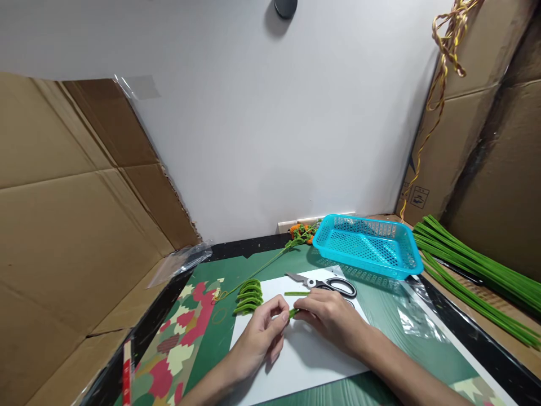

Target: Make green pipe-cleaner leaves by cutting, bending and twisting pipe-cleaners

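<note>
Between my two hands a short green pipe cleaner (292,313) is pinched over a white sheet of paper (304,361). My left hand (267,330) grips its left end between thumb and fingertips. Closed around the other end is my right hand (329,313), its fingers hiding part of the piece. Another short green pipe cleaner piece (296,293) lies on the paper just behind the right fingers. Scissors (325,283) with black and white handles rest behind my right hand. Several curved green pipe cleaner pieces (249,296) sit in a row left of my left hand.
A blue plastic basket (367,268) stands at the back right, beside long green pipe cleaners (477,265). An orange flower (302,231) with a green stem lies at the back. Cardboard panels (76,214) flank the table, with a clear plastic bag (181,262) at left.
</note>
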`<act>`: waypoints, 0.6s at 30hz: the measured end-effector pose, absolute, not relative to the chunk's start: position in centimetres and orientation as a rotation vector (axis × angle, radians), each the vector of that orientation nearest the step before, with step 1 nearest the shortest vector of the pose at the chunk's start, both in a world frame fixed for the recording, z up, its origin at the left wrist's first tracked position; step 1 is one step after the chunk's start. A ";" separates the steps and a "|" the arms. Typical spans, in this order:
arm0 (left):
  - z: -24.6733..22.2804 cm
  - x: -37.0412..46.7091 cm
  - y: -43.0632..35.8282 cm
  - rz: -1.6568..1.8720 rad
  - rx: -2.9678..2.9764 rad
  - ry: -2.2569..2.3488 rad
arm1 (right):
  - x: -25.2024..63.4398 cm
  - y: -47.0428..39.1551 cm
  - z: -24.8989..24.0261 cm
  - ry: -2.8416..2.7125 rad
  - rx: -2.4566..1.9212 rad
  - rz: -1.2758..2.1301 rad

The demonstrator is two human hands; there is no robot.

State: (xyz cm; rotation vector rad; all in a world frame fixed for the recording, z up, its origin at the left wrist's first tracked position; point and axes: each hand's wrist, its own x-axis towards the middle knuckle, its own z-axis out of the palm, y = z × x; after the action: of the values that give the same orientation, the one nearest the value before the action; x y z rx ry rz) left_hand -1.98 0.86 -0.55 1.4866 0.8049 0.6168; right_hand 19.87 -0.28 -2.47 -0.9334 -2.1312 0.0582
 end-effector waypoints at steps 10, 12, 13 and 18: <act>-0.5 -1.9 0.8 0.624 1.469 0.790 | 20.0 -0.2 -2.7 -2.121 -0.871 0.054; -0.4 -1.9 0.7 0.618 1.474 0.791 | 20.0 -0.2 -2.7 -2.127 -0.869 0.056; -0.4 -1.8 0.7 0.615 1.473 0.797 | 20.0 -0.2 -2.7 -2.130 -0.875 0.057; -0.2 -1.7 0.7 0.605 1.450 0.820 | 20.0 -0.2 -2.6 -2.115 -0.880 0.077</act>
State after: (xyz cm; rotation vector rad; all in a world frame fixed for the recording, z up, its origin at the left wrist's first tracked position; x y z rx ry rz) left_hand -1.73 0.71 -0.21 1.4503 0.8196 0.6052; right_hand 20.01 -0.21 -2.60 -0.8802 -2.1147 0.0769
